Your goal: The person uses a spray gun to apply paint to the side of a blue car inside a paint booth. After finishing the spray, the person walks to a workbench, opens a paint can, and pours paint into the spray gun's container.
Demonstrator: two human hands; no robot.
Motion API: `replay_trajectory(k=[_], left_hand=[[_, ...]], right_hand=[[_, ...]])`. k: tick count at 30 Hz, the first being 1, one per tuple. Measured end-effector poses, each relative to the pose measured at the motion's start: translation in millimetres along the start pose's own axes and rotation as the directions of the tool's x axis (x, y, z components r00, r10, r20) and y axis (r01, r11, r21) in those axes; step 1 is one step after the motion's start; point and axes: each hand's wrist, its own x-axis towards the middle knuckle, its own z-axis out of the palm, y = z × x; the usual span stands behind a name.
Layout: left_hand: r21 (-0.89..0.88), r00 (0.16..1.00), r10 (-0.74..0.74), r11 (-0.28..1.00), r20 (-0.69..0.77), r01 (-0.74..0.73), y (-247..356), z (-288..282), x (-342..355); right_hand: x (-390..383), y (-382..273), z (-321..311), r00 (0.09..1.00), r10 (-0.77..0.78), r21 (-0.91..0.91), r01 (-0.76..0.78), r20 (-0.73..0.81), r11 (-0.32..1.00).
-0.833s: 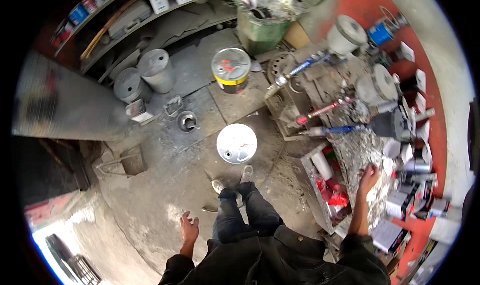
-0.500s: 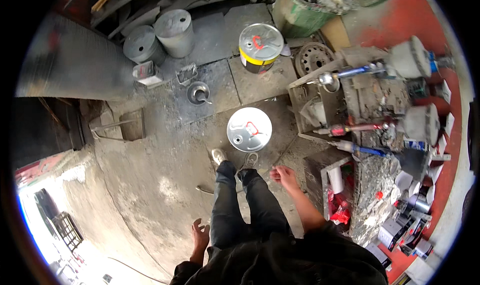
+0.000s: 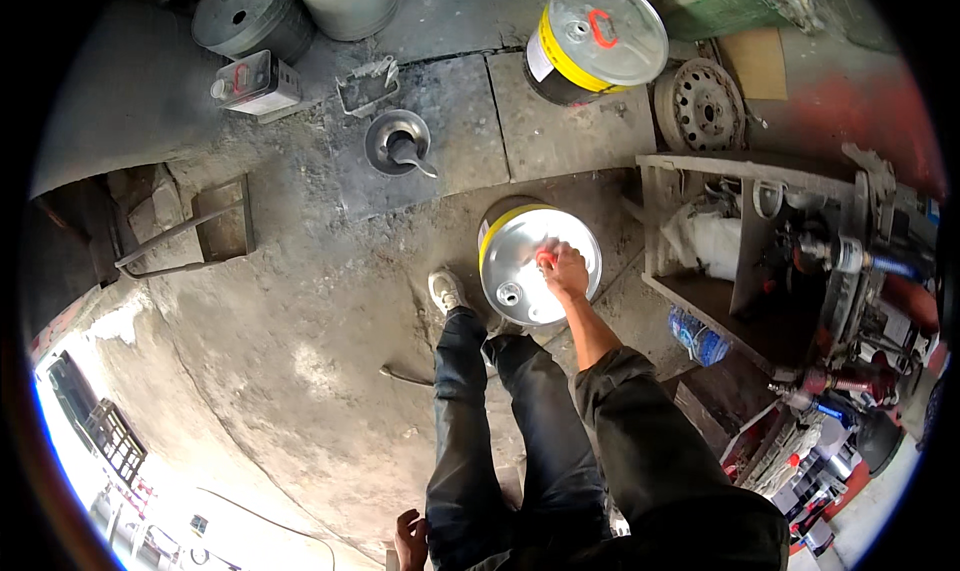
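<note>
A round metal drum (image 3: 525, 276) with a silver lid and a yellow band stands on the floor just ahead of my feet. My right hand (image 3: 566, 271) is closed around the red carry handle (image 3: 545, 257) on its lid. A capped silver spout sits on the lid to the left of the handle. My left hand (image 3: 410, 539) hangs low beside my left leg, partly cut off by the lower edge. Its fingers are loosely bent, and nothing shows in them.
A second drum (image 3: 608, 33) stands farther back, near a wheel rim (image 3: 700, 106). A metal bowl (image 3: 396, 139) holding a ladle-like tool lies on the floor beside a rectangular can (image 3: 258, 83). Spray guns and clutter crowd the wooden shelf unit (image 3: 765, 176) at right.
My right hand has reached forward and taken hold of the drum's red handle. The drum now leans or shows its yellow side, and my left hand has dropped lower. My view has come closer.
</note>
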Motion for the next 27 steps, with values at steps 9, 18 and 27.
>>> replay_trajectory(k=[9,18,27], left_hand=[[-0.152,0.997,-0.002,0.988,0.078,0.014,48.6,-23.5,29.3],[-0.19,0.996,0.037,0.982,0.081,-0.021,84.3,-24.6,46.7],[-0.333,0.958,0.274,0.914,0.084,-0.232,54.3,6.3,68.8]], right_hand=[[2.9,-15.0,-5.1,0.964,0.103,0.214,-0.158,0.247,0.964],[38.8,-91.5,-153.8,0.967,-0.172,-0.005,0.176,0.189,0.984],[99.3,-119.4,-141.2,0.916,-0.306,-0.014,0.32,0.258,0.947]])
